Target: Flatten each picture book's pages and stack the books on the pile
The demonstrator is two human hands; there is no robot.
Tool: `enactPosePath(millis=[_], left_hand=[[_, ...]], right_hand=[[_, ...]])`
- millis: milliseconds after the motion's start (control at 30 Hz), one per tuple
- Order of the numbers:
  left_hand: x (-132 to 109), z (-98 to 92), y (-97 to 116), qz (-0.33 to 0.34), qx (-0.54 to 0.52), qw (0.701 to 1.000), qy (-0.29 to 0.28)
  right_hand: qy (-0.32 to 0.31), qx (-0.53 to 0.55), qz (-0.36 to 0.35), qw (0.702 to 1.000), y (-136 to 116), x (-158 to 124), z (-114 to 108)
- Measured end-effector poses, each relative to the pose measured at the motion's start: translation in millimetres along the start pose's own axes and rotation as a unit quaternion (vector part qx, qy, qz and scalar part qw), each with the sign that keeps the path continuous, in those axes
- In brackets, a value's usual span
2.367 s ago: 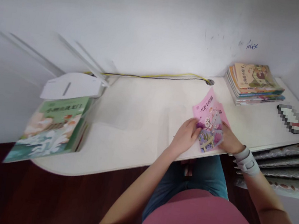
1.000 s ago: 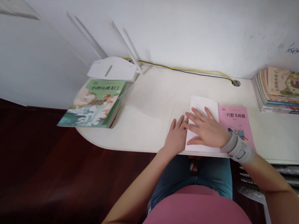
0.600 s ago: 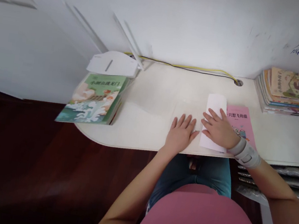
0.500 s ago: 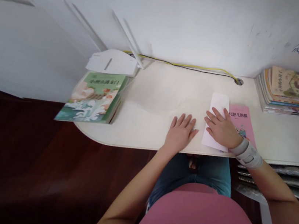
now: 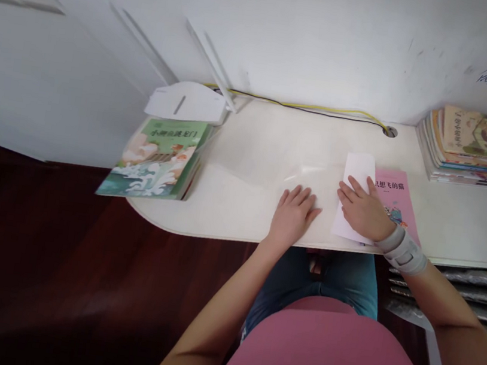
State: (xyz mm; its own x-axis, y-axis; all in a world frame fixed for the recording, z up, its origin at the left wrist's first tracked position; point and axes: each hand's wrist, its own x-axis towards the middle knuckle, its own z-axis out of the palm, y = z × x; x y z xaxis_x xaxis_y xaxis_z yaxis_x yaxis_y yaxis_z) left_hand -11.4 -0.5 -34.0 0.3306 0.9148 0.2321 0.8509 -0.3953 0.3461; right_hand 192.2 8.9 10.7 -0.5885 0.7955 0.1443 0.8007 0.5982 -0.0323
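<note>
A pink book (image 5: 398, 195) lies on the white desk (image 5: 257, 148) near its front edge. A white page or flap (image 5: 358, 167) stands partly folded over the book's left side. My right hand (image 5: 364, 210) lies on that white flap with fingers stretched out; a grey band wraps its wrist. My left hand (image 5: 293, 214) lies flat and open on the desk just left of the book. It seems to press on a clear, glossy sheet (image 5: 308, 173) whose edges I can barely make out.
A stack with a green picture book (image 5: 158, 158) on top overhangs the desk's left end, beside a white lamp head (image 5: 186, 101). A pile of thin books (image 5: 470, 145) sits at the back right. A yellow and black cable (image 5: 317, 108) runs along the wall.
Both hands first held the pink book; it now lies flat. The white flap has swung right and looks narrower. My left hand slid off it onto the desk.
</note>
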Motion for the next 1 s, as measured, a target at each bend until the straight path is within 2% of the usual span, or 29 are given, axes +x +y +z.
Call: enactPosePath(millis=[233, 300, 367, 433, 567, 633, 733, 1000], left_hand=[[-4, 4.1, -7, 0.003, -0.046, 0.996, 0.076], [-5, 3.8, -6, 0.022, -0.047, 0.995, 0.089], [-5, 2.4, -3, 0.054, -0.025, 0.995, 0.074], [-4, 0.7, 2, 0.083, 0.008, 0.996, 0.036], [-3, -0.6, 7, 0.084, 0.043, 0.995, -0.016], [-3, 0.1, 7, 0.078, 0.048, 0.996, -0.023], [-3, 2.1, 5, 0.071, 0.054, 0.996, -0.030], [-3, 6.0, 6, 0.048, 0.052, 0.997, -0.039]], right_hand=[[0.006, -0.030, -0.011, 0.999, -14, 7, 8], [0.010, -0.026, -0.006, 1.000, -17, 7, 8], [0.012, -0.015, -0.002, 1.000, -18, 6, 6], [0.010, 0.000, 0.010, 1.000, -15, 9, 1], [0.010, 0.006, 0.086, 0.996, 5, 33, -9], [0.011, 0.001, 0.133, 0.991, 18, 48, -9], [-0.014, -0.008, 0.149, 0.989, 32, 60, -6], [-0.028, -0.065, 0.151, 0.986, 36, 50, -4]])
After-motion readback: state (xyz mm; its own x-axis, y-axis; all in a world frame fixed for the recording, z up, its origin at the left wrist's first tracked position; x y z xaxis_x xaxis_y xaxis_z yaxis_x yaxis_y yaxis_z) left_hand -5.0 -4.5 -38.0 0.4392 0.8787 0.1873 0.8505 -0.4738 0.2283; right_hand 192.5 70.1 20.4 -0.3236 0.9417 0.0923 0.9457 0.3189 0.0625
